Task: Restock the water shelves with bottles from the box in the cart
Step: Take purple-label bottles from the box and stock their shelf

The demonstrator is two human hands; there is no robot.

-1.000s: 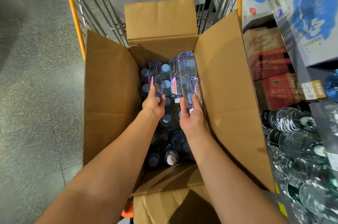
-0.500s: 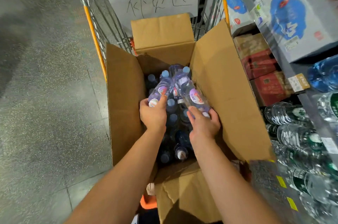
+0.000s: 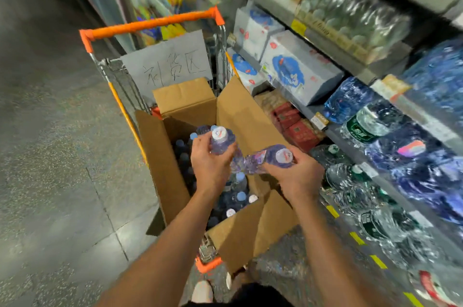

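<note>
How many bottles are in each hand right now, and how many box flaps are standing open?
Bottles in the left hand: 1, white-capped bottle
Bottles in the right hand: 1, white-capped bottle
Open flaps on the box: 4
Total: 2 bottles held, 4 flaps

Held bottles: two clear, purple-tinted, white-capped; one (image 3: 220, 142) upright above the box, the other (image 3: 269, 157) tilted, cap toward the shelves, bases close together.
Box (image 3: 160, 156): brown cardboard, flaps open, standing in the cart.
Bottles in box (image 3: 235, 194): upright, packed close, blue and white caps showing.
Cart (image 3: 150, 26): wire, orange handle, beside the shelves.
Water shelves (image 3: 375, 174): grey, to the right, lined with bottled water, blurred.
</note>
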